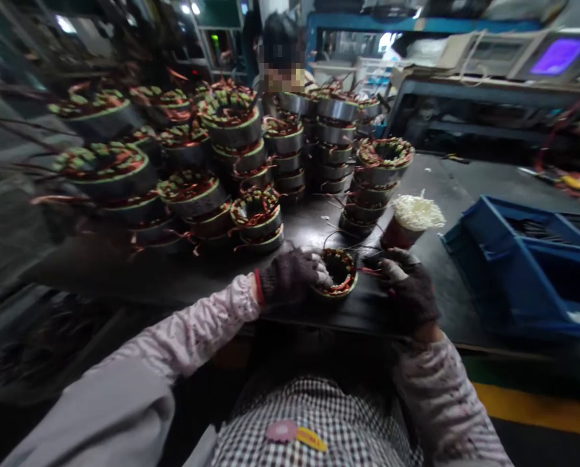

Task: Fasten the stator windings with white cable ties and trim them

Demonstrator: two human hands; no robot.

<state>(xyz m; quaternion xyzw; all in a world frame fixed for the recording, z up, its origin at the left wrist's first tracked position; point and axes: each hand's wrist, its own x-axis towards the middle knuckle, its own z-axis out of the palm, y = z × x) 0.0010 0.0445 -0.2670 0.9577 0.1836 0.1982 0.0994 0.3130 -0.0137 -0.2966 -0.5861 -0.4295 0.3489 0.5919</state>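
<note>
A small motor stator (336, 296) with copper windings sits on the dark table in front of me, its round bore facing up. My left hand (294, 275), in a dark glove with bare or light fingertips, grips the stator's left rim, the fingers reaching over the edge. On the other side, my right hand (409, 288), also gloved, is closed in a pinch around a reddish copper lead wire (368, 270) that runs out from the stator. Thin dark wires rise behind the stator. Blur hides the exact fingertip contact.
Stacks of wound stators (236, 130) fill the left and back of the table (446, 188). A dark red cup (404, 233) of white thin pieces stands behind my right hand. Blue bins (504, 279) sit at right. Another person (283, 58) is beyond the stacks.
</note>
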